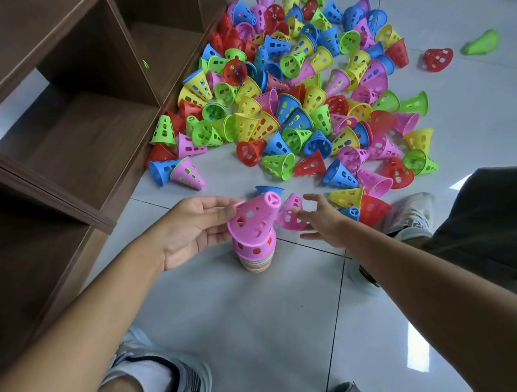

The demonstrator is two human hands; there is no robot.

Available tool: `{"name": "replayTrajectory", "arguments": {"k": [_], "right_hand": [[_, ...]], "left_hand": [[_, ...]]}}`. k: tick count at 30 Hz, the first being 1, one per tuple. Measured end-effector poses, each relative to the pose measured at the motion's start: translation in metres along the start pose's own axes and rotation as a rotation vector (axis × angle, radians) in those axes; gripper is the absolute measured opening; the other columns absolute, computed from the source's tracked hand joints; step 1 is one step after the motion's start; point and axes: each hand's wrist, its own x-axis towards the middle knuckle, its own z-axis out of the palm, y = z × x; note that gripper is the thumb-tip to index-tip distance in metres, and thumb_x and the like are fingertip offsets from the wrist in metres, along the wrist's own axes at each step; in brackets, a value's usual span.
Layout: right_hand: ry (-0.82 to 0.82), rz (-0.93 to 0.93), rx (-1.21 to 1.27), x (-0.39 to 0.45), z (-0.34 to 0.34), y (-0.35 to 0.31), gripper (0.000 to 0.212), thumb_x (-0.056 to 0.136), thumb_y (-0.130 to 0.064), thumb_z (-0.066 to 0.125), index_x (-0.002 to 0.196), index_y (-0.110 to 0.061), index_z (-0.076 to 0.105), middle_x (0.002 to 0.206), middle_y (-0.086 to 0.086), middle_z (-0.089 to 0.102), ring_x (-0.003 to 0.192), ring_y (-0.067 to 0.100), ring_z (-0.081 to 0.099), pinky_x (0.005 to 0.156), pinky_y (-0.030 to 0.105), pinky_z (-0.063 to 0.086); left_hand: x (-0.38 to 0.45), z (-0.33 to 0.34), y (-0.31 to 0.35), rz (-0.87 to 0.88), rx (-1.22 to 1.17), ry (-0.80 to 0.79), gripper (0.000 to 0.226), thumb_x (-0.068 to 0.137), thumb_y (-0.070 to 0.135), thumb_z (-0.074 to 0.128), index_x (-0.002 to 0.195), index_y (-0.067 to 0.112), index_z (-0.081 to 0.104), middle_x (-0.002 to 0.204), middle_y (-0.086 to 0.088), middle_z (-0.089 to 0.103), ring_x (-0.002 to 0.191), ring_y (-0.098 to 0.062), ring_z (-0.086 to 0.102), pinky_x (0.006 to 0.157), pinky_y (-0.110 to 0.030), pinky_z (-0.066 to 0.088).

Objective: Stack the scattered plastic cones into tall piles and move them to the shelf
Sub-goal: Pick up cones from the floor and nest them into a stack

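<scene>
Pink cone (pixel 255 217) at left fingers (pixel 220 212)

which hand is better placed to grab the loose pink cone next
Right. The right hand is open beside the loose pink cone, while the left hand holds the tilted cone on the stack.

Looking like smooth, slightly shiny moulded plastic all over the scattered cones (pixel 297 98), holes punched through the sides. Same glossy plastic showing on the pink cone (pixel 255 217) and the stack (pixel 256 255) under it. Shelf (pixel 73 98) reading as dark wood-grain laminate, pretty matt. Floor tiles (pixel 251 328) gleaming, glossy pale grey, bouncing light back. Shoes (pixel 177 387) looking like matt mesh cloth.
</scene>
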Motion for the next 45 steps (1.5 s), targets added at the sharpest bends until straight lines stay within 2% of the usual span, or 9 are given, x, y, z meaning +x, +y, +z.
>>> {"name": "replayTrajectory", "arguments": {"k": [4,9,15,19,23,31,36,41,45], "right_hand": [[-0.068,-0.016,0.164,-0.011,-0.009,-0.014,0.063,0.095,-0.014,0.065,0.147,-0.027,0.032,0.131,0.019,0.056,0.111,0.031,0.063,0.088,0.048,0.057],[-0.197,-0.095,0.277,-0.038,-0.012,-0.037,0.064,0.097,-0.010,0.061,0.150,-0.028,0.030,0.133,0.014,0.059,0.115,0.029,0.063,0.096,0.053,0.053],[-0.361,-0.284,0.137,-0.092,0.000,-0.071,0.076,0.089,-0.018,0.070,0.152,-0.032,0.028,0.134,0.011,0.056,0.116,0.024,0.065,0.101,0.052,0.050],[-0.428,-0.426,0.008,-0.128,0.012,-0.081,0.079,0.085,-0.018,0.072,0.151,-0.031,0.029,0.132,0.008,0.060,0.116,0.022,0.065,0.094,0.039,0.056],[-0.337,-0.610,-0.302,-0.136,0.023,-0.066,0.080,0.084,-0.016,0.078,0.149,-0.032,0.033,0.133,0.003,0.056,0.118,0.018,0.060,0.094,0.037,0.056],[-0.123,-0.884,-0.671,-0.121,0.040,-0.029,0.074,0.082,-0.007,0.076,0.144,-0.027,0.040,0.122,-0.012,0.048,0.112,-0.002,0.050,0.096,0.019,0.044],[-0.079,-0.933,-0.680,-0.112,0.040,-0.017,0.058,0.083,-0.011,0.077,0.132,-0.028,0.052,0.119,-0.015,0.049,0.112,-0.001,0.051,0.093,0.017,0.043],[-0.085,-0.907,-0.696,-0.101,0.033,-0.015,0.068,0.082,-0.019,0.080,0.139,-0.034,0.047,0.119,-0.019,0.049,0.114,0.000,0.049,0.095,0.014,0.041],[-0.143,-0.819,-0.703,-0.088,0.022,-0.011,0.066,0.083,-0.034,0.079,0.139,-0.040,0.045,0.123,-0.020,0.050,0.112,0.000,0.053,0.089,0.011,0.044]], "left_hand": [[-0.001,-0.002,-0.009,-0.046,-0.007,0.027,0.057,0.062,0.024,0.084,0.114,0.007,0.069,0.101,-0.010,0.072,0.081,-0.015,0.070,0.069,-0.024,0.059],[-0.001,-0.006,-0.015,-0.067,0.034,0.031,0.049,0.063,0.024,0.080,0.108,0.010,0.069,0.099,-0.005,0.073,0.082,-0.014,0.071,0.071,-0.023,0.059],[0.009,-0.010,-0.022,-0.069,0.013,0.061,0.031,0.079,0.012,0.072,0.109,0.006,0.067,0.096,-0.008,0.073,0.082,-0.018,0.072,0.069,-0.026,0.059],[0.018,-0.015,-0.024,-0.097,0.094,0.076,0.025,0.091,0.008,0.067,0.115,0.005,0.063,0.101,-0.010,0.069,0.082,-0.019,0.070,0.071,-0.027,0.059],[0.024,-0.022,-0.026,-0.145,0.130,0.110,0.027,0.088,0.017,0.074,0.111,0.008,0.063,0.100,-0.010,0.070,0.084,-0.026,0.065,0.083,-0.036,0.058],[0.040,-0.052,-0.028,-0.075,0.264,0.458,0.013,0.094,0.018,0.067,0.105,0.012,0.063,0.097,-0.007,0.066,0.074,-0.019,0.059,0.077,-0.036,0.051],[0.060,-0.073,-0.014,-0.016,0.348,0.550,0.004,0.093,0.018,0.067,0.094,0.017,0.063,0.096,-0.006,0.065,0.072,-0.016,0.060,0.072,-0.030,0.049],[0.079,-0.084,-0.002,0.113,0.477,0.619,0.020,0.092,0.013,0.068,0.110,0.006,0.066,0.091,-0.002,0.065,0.071,-0.016,0.059,0.062,-0.026,0.046],[0.095,-0.100,0.004,0.226,0.696,0.776,0.024,0.086,0.014,0.072,0.109,0.009,0.067,0.109,-0.007,0.067,0.089,-0.018,0.061,0.074,-0.033,0.049]]}}
